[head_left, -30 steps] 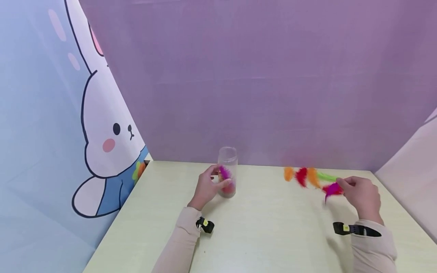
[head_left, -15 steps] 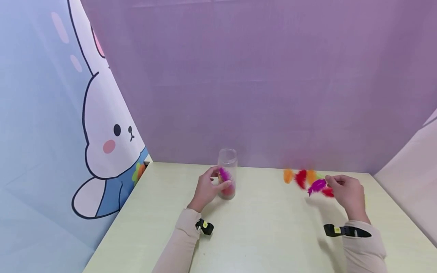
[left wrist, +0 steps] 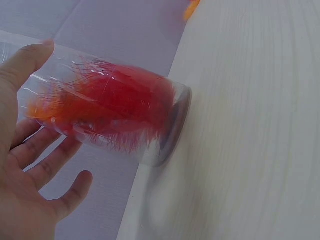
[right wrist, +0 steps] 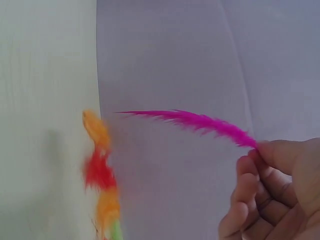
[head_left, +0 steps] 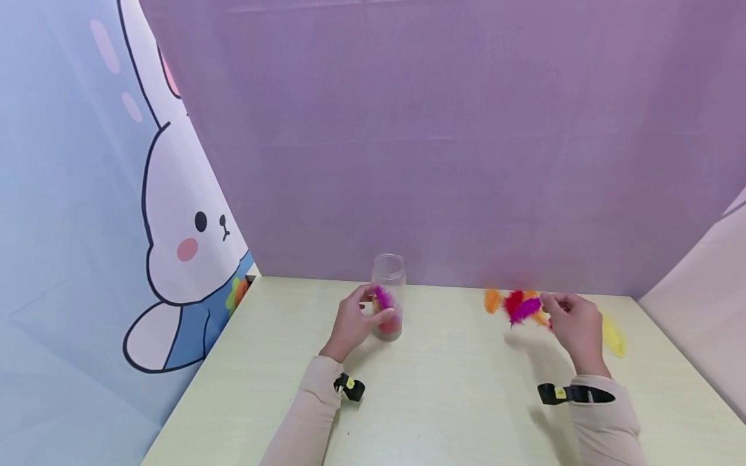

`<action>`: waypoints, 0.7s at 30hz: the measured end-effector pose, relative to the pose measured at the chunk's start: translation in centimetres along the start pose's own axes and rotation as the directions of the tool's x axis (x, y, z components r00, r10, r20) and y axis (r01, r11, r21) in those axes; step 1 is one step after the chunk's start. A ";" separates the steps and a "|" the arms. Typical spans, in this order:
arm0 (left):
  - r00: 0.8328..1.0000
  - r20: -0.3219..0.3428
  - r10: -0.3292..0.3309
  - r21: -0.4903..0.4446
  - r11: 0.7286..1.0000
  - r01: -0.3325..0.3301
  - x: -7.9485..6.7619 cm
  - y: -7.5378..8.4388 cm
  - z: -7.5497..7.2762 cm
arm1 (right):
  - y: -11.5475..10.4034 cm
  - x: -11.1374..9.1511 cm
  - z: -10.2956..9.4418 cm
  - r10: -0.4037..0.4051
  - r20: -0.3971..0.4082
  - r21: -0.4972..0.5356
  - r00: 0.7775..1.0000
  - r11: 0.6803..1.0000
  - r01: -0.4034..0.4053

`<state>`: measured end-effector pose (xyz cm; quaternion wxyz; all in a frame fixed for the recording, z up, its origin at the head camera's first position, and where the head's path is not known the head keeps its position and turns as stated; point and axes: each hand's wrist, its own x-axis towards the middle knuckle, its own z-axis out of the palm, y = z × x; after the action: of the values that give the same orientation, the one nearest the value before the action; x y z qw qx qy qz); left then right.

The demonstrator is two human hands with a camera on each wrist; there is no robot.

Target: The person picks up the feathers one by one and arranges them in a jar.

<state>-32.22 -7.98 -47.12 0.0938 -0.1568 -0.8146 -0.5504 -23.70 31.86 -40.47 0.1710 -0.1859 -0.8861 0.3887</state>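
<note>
The left hand holds an upright clear jar between thumb and curved fingers; the right hand pinches a magenta feather by one end, with a yellow feather on the surface just to its right.

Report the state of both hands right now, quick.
Left hand: closed, gripping the clear jar between thumb and fingers.
Right hand: closed, pinching a magenta feather by one end.
</note>
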 end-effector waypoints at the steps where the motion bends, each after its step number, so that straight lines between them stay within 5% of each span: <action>1: 1.000 0.000 -0.001 0.002 1.000 0.001 0.0 0.0 0.0 | -0.2 -0.1 0.2 0.000 -0.011 0.014 1.000 1.000 0.000; 9: 1.000 0.006 0.001 -0.007 1.000 -0.001 0.1 0.0 -0.1 | -2.2 -0.8 1.4 0.041 -0.091 0.158 0.995 0.987 -0.026; 21: 1.000 0.012 0.003 -0.008 1.000 -0.003 0.0 0.0 -0.1 | -5.6 -2.1 3.5 0.015 -0.042 0.425 0.999 0.905 0.004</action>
<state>-32.20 -8.08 -47.15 0.0891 -0.1617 -0.8127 -0.5526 -24.55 25.25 -38.84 0.2260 -0.1553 -0.7758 0.5683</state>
